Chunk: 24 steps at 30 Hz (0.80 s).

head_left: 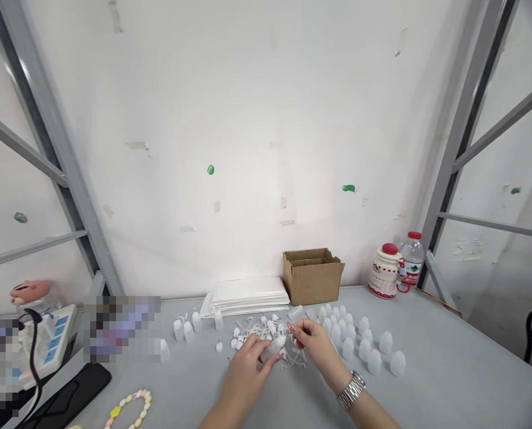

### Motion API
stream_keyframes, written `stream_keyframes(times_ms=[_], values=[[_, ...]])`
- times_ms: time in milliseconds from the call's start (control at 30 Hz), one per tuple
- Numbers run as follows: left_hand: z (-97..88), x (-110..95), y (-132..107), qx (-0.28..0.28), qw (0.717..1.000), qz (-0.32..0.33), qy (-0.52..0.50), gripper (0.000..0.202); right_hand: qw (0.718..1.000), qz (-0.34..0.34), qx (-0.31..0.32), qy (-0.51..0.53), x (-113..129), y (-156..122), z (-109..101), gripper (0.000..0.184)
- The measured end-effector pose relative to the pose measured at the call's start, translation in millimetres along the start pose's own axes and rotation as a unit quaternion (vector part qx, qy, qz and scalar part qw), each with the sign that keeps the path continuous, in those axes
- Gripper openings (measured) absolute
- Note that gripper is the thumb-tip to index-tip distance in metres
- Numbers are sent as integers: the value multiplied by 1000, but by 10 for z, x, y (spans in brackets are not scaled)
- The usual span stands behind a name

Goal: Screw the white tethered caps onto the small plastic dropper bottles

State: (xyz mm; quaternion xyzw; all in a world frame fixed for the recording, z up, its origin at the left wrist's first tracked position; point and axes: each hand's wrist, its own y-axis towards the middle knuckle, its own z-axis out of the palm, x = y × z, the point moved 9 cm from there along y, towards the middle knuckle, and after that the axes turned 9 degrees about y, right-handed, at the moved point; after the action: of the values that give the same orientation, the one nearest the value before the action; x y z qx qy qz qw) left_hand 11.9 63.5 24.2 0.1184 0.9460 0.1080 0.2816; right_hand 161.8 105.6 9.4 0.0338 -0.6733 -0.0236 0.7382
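My left hand is closed around a small translucent plastic bottle held low over the grey table. My right hand, with a metal watch on its wrist, pinches a small white piece at the bottle's tip. Just behind both hands lies a loose pile of white caps. Several upright white bottles stand in rows right of my right hand. A few more bottles stand to the left.
An open cardboard box and a stack of white bags sit against the wall. A red-and-white jar and a water bottle stand at back right. A power strip, a black object and a bead bracelet lie at left.
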Motion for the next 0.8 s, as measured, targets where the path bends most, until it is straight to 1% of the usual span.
stream_keyframes(times_ms=[533, 800], values=[[11, -2, -1, 21, 1000, -9, 0, 26, 998, -36, -3, -48, 11, -2, -8, 34], [-10, -19, 10, 6, 1000, 4, 11, 25, 994, -57, -6, -88, 44, -20, -9, 26]])
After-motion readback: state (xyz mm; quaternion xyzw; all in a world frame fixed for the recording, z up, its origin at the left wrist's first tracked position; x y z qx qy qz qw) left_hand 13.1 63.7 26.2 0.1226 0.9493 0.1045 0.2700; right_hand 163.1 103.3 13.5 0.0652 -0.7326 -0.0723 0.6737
